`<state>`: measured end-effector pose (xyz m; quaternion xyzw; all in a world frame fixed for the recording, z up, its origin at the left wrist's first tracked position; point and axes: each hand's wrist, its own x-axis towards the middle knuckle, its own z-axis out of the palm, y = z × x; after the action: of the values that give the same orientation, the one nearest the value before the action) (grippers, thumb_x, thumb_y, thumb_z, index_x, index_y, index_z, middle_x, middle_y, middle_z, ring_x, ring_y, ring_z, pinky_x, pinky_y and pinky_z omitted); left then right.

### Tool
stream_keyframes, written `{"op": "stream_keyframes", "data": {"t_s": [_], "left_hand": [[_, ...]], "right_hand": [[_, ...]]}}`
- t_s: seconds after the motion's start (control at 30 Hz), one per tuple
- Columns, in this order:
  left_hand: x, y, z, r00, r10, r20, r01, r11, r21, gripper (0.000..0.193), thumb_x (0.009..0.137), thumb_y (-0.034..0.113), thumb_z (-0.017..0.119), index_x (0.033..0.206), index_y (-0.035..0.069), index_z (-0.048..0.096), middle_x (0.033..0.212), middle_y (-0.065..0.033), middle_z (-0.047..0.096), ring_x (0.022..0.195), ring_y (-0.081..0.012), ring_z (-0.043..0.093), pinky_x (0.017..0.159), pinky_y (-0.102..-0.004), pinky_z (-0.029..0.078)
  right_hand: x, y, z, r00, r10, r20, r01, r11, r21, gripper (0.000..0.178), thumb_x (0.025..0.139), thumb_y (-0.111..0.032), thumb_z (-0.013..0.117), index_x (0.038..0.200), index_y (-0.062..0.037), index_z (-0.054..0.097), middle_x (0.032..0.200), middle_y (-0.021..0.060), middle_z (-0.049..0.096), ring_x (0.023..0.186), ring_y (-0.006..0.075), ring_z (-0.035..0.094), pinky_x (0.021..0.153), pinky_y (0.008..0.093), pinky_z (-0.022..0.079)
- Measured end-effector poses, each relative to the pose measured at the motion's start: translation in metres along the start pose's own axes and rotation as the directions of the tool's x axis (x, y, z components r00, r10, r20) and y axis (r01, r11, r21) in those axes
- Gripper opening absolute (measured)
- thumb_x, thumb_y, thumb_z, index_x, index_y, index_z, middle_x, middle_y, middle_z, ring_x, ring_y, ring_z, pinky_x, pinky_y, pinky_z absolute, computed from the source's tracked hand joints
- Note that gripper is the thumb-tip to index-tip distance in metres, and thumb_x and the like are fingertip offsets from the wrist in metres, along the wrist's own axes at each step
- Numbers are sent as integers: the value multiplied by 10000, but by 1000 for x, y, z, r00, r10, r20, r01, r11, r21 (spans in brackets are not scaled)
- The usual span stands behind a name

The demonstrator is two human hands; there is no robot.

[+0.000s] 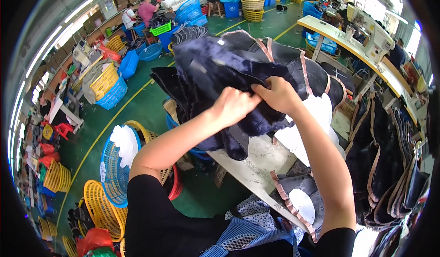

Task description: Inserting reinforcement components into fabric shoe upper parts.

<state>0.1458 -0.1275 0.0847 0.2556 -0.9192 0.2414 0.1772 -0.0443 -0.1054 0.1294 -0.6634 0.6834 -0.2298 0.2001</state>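
Observation:
Both my hands are raised over the worktable, close together on a dark navy furry fabric piece [229,76]. My left hand [236,105] is closed in a fist on its edge. Beside it, my right hand [277,94] pinches the same cloth between thumb and fingers. The upper part of the piece is smeared by motion. More dark furry pieces [172,90] hang past the table's left side. Behind my hands lie black pieces edged with pinkish tape [305,71]. White sheets [314,115] lie under my right forearm.
A pale worktable [256,165] runs before me, with a taped black piece [293,188] near its front edge. Dark taped pieces [389,161] hang at the right. Blue [114,170] and yellow baskets [98,206] stand at left. A sewing machine [379,41] sits far right; people work farther back.

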Motion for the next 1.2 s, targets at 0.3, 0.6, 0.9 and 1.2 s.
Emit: {"op": "stream_keyframes", "data": {"t_s": [0.3,0.6,0.9,1.2], "left_hand": [[-54,60,-125,887,459,45,-366,760,-537,194,786,164,664,935,76,576,686,-25,518,576,-186,603,485,-335,444],[-77,22,-199,637,769,52,40,35,-999,134,963,107,663,1055,89,567,786,-54,631,526,-244,629,439,-361,475],[-49,63,-174,745,605,281,108,306,-946,225,1032,241,613,1112,80,477,661,-138,601,574,-361,645,507,-468,464],[-35,92,-124,917,340,210,116,277,-954,273,1021,197,630,1182,43,472,776,-185,654,662,-419,664,581,-472,509]], "right_hand": [[65,46,-23,977,-52,-209,11,981,-196,306,942,-366,705,1148,-146,762,1102,184,747,1050,376,721,891,485,575],[86,82,-12,920,-71,-385,-129,873,-470,235,936,-144,560,984,-96,785,1014,182,773,946,358,768,827,483,599],[64,1,-30,949,-84,-304,-29,937,-348,638,831,-537,775,1211,-38,660,1119,200,726,1078,388,702,907,504,553],[-170,2,-80,692,-367,622,272,930,247,761,802,-502,855,1318,-2,604,1114,160,745,974,317,727,863,399,561]]}}
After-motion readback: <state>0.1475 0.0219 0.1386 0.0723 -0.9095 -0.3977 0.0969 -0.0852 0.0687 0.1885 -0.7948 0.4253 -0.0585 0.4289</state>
